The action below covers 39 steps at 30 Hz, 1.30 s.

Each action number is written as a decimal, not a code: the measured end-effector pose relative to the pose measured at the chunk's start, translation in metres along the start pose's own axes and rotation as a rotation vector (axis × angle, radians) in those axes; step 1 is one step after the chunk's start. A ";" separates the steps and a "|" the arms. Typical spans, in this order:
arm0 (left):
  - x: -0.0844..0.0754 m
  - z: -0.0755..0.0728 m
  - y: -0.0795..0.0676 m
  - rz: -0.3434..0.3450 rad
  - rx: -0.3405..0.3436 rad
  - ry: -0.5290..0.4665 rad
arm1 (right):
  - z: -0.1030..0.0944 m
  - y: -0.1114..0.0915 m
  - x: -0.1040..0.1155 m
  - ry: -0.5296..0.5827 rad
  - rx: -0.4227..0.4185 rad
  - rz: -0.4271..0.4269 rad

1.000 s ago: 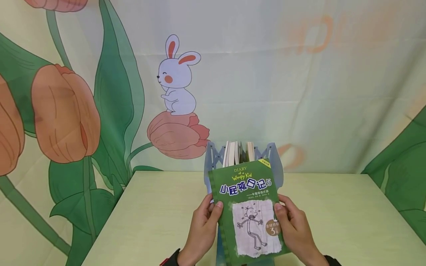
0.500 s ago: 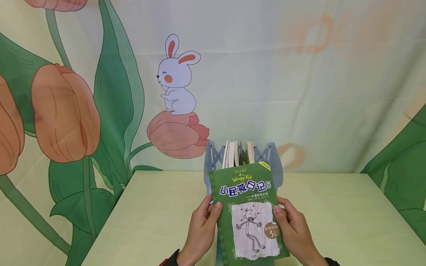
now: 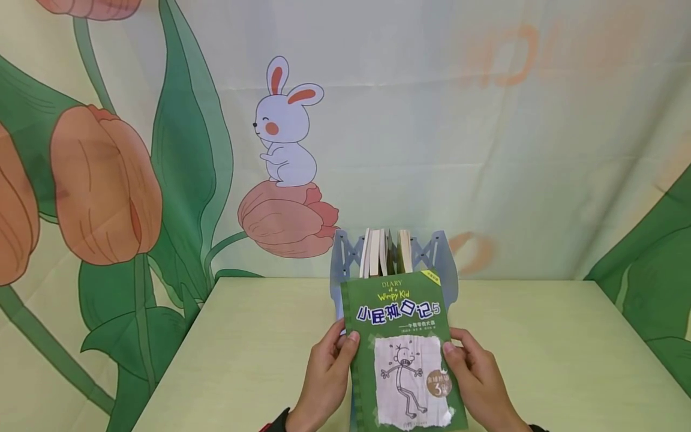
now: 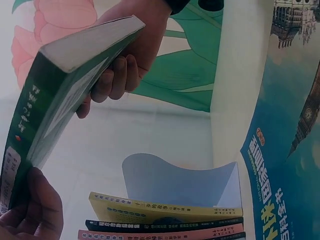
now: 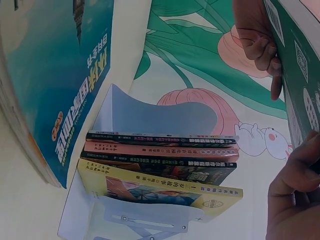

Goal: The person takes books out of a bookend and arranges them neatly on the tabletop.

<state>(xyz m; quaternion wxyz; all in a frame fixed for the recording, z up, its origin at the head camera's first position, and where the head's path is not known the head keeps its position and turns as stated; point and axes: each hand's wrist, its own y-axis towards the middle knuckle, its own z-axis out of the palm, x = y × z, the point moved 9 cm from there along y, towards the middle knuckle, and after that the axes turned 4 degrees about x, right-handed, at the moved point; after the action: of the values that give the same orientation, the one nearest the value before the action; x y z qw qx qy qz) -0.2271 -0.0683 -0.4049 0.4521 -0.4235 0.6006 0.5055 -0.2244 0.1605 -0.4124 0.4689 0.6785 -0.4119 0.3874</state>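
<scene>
Pinched at its edges by the left hand and the right hand, the green book had sunk slightly in front of the blue rack (baring more of the standing books), apparently a small mid-handling adjustment.

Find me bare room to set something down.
Bare table stretches left and right of the bluish rack, out to the table's side edges. The middle is crowded: racked books, large blue book, held green book.

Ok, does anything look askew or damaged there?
Slightly askew: in the stand, the yellow book tilts away from the dark book beside it, so the two aren't parallel. The held green book shows no visible damage.
</scene>
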 end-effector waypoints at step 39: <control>0.038 0.004 -0.017 -0.123 0.149 0.171 | 0.009 -0.025 -0.047 0.035 0.165 0.413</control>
<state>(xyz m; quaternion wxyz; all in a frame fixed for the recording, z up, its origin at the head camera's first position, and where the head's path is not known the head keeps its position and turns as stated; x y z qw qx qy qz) -0.2194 -0.0686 -0.4463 0.4595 -0.4664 0.6457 0.3930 -0.2173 0.1664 -0.4657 0.3296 0.6091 -0.5006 0.5194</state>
